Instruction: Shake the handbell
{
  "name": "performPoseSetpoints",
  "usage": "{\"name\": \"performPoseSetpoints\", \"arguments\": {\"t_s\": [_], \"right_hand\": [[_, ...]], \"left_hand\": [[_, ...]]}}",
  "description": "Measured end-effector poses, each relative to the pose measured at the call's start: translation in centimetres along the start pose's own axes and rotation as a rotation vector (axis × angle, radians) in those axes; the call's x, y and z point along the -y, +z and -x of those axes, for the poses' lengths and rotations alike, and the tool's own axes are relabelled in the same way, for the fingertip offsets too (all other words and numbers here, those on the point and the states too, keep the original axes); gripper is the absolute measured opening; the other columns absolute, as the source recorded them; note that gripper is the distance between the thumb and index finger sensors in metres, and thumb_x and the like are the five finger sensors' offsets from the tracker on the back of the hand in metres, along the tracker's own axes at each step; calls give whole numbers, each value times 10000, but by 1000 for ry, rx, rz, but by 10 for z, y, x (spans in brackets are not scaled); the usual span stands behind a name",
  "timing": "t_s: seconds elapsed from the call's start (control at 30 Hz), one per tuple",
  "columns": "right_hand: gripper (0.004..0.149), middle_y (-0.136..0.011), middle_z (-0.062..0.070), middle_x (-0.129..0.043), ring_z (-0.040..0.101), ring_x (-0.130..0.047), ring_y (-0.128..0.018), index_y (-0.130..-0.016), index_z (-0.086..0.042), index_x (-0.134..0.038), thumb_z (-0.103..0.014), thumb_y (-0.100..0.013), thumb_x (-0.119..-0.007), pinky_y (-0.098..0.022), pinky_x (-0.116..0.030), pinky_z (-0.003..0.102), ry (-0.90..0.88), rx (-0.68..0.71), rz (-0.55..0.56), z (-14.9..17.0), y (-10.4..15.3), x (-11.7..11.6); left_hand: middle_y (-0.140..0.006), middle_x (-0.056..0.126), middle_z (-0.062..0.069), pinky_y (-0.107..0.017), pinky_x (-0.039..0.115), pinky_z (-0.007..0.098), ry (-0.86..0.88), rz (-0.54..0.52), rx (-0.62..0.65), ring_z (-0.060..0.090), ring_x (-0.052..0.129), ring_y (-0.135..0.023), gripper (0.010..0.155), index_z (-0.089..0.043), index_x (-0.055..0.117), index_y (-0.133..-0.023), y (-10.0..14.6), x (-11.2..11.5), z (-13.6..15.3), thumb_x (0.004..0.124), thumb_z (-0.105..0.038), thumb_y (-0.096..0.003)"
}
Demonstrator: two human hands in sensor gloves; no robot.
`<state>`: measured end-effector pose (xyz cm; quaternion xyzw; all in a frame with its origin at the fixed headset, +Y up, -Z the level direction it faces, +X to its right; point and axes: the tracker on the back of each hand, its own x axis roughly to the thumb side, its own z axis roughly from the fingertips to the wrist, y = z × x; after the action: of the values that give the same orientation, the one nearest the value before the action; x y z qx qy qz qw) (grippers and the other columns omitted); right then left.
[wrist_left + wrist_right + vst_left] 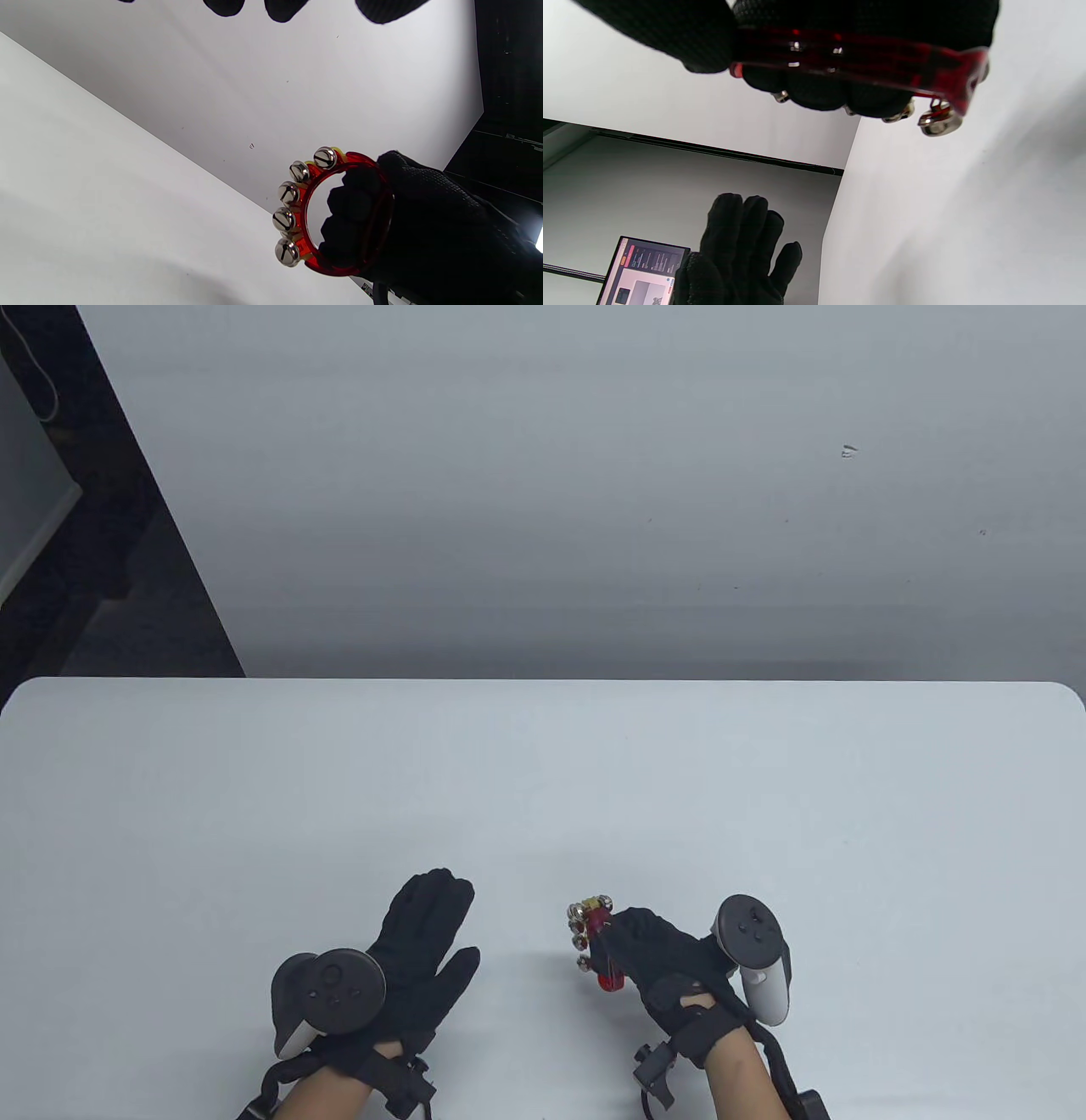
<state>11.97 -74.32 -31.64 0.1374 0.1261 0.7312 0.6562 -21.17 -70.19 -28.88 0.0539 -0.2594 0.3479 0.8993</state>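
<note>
- The right hand (pixel 670 963) wraps its grip around the red handbell (pixel 339 212) ring, at 5 o'clock on the surface (pixel 543 780).
- Keep holding tight; shake from the wrist so the silver bells (pixel 288 201) swing free.
- The left hand (pixel 416 959) lies flat at 7 o'clock, fingers spread; leave it there.

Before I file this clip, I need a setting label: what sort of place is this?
Probably a lab-style recording station, not a home: a bare white table before a plain grey backdrop, and a screen beside it. The right hand grips a handbell.

Even, soft overhead light; faint shadows on the table (pixel 543 780); sharp focus; wrist views slightly warped
</note>
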Motion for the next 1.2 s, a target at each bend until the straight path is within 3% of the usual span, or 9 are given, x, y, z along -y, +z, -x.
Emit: {"name": "performPoseSetpoints", "arguments": {"t_s": [0.23,0.4,0.43,0.63,1.03,1.13,1.2], "right_hand": [[426,-774,158,-811,405,-843,-665,-752,-42,-784,-395,-527,-701,-566,-624,590,18,-45,-7,6,-2,0],[426,-793,122,-807,371,-848,-688,-768,-77,-772,-422,-536,-679,-584,-637,569,-93,289,11,-54,18,0],[431,-791,128,-808,377,-849,-686,-765,-68,-775,-418,-531,-685,-585,-635,573,-118,303,29,-57,19,0],[425,-775,153,-812,399,-846,-665,-751,-47,-783,-398,-526,-702,-569,-624,588,29,15,7,-6,3,1],[426,-777,160,-809,405,-841,-668,-752,-42,-782,-395,-526,-703,-569,-618,593,24,-83,4,13,-3,4],[428,-782,160,-801,406,-833,-673,-759,-42,-774,-396,-534,-691,-572,-612,593,0,29,0,-12,3,4],[428,-789,136,-805,383,-843,-681,-765,-66,-771,-416,-537,-681,-581,-626,576,-28,213,10,-43,14,3]], "left_hand": [[-1201,435,164,-709,523,661,2,0,6,498,424,-1096,716,-259,467,-1150,0,-1,-1,584,-597,-529],[-1201,432,164,-710,521,662,8,-6,5,499,422,-1096,717,-259,465,-1150,0,-2,-1,584,-596,-530],[-1202,431,163,-711,521,660,8,-6,6,497,422,-1097,716,-260,464,-1150,0,-2,-1,583,-597,-529],[-1200,436,164,-710,525,658,0,6,8,499,427,-1094,715,-261,467,-1149,-1,1,-2,583,-597,-529],[-1199,436,167,-710,526,657,6,3,9,500,427,-1093,716,-258,469,-1149,-1,0,-2,584,-596,-529],[-1199,438,167,-710,527,657,6,1,9,500,428,-1093,716,-257,469,-1149,-1,0,-2,585,-595,-529],[-1200,435,166,-710,526,657,8,-2,10,500,428,-1093,716,-258,467,-1149,-1,-1,-3,585,-595,-529]]}}
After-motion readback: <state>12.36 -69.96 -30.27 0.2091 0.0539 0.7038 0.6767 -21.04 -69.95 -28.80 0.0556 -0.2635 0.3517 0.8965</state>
